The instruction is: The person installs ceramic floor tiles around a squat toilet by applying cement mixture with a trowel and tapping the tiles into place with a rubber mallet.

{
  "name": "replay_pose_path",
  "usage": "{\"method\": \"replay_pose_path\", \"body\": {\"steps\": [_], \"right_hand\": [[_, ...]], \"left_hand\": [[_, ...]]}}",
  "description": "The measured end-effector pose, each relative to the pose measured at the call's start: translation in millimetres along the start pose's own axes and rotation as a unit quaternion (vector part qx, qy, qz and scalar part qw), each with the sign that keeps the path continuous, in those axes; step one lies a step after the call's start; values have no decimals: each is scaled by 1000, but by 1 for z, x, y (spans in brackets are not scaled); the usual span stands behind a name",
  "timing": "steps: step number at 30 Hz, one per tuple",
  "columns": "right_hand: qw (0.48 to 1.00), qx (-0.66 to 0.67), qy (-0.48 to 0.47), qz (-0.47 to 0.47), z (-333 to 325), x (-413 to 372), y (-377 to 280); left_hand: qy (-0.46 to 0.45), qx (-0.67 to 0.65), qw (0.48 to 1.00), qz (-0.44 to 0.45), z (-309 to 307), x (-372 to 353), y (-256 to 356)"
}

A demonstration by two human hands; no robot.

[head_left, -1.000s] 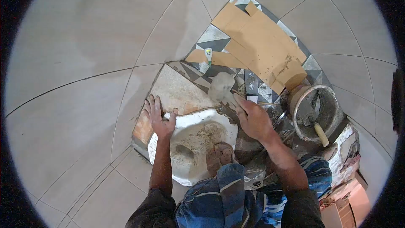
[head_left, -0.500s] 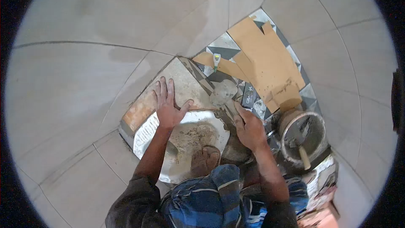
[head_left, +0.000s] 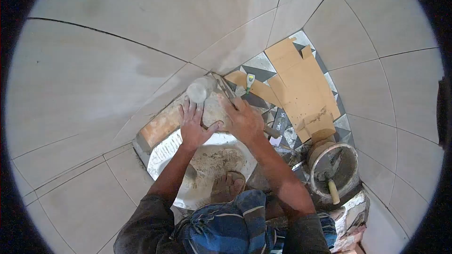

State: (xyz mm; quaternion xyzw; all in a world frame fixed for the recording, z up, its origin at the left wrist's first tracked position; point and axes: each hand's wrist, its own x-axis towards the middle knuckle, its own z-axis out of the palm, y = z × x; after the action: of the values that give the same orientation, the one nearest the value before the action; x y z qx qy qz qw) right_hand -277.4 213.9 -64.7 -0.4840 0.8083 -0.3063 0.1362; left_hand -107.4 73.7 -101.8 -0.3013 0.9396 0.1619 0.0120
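My right hand [head_left: 244, 121] grips a mallet by its handle, whose butt [head_left: 271, 132] sticks out behind my palm. The mallet's pale, rounded head [head_left: 199, 90] is over the far corner of a dusty, light grey tile [head_left: 214, 109]; whether it touches cannot be told. My left hand [head_left: 193, 127] rests flat on the near part of that tile, fingers spread, just short of the mallet head. Below both hands lies a white squat toilet pan [head_left: 162, 153] with ribbed footrests, smeared with dirt. A foot [head_left: 228, 183] is on the pan.
To the right stands a bucket [head_left: 351, 153] of grey mortar with a wooden-handled trowel [head_left: 334, 191] inside. Cardboard [head_left: 301, 89] covers patterned floor tiles, with a small white bottle [head_left: 250, 81] and a dark box [head_left: 281, 121] nearby. Tiled walls [head_left: 141, 66] close in around the corner.
My right hand has swung the mallet left and away from me, from beside the tile to over its far corner. My left hand stays on the tile. The view has shifted slightly.
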Motion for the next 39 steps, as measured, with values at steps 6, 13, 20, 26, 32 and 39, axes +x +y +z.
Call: {"method": "replay_pose_path", "body": {"steps": [6, 13, 20, 26, 32, 39], "right_hand": [[999, -4, -33, 43, 16, -4, -6], [974, 58, -129, 175, -12, -21, -12], [914, 279, 35, 293, -34, -88, 37], [905, 285, 27, 314, -37, -130, 46], [915, 275, 8, 295, -50, -127, 38], [923, 236, -6, 305, -52, -128, 31]], "left_hand": [[36, -7, 999, 24, 2, -1, 0], [58, -12, 997, 44, 7, -1, -5], [49, -34, 998, 31, 2, 3, 1], [35, -6, 999, 29, -1, 3, 1], [33, -4, 999, 29, -3, 3, 3], [34, -2, 999, 32, -1, 2, -1]]}}
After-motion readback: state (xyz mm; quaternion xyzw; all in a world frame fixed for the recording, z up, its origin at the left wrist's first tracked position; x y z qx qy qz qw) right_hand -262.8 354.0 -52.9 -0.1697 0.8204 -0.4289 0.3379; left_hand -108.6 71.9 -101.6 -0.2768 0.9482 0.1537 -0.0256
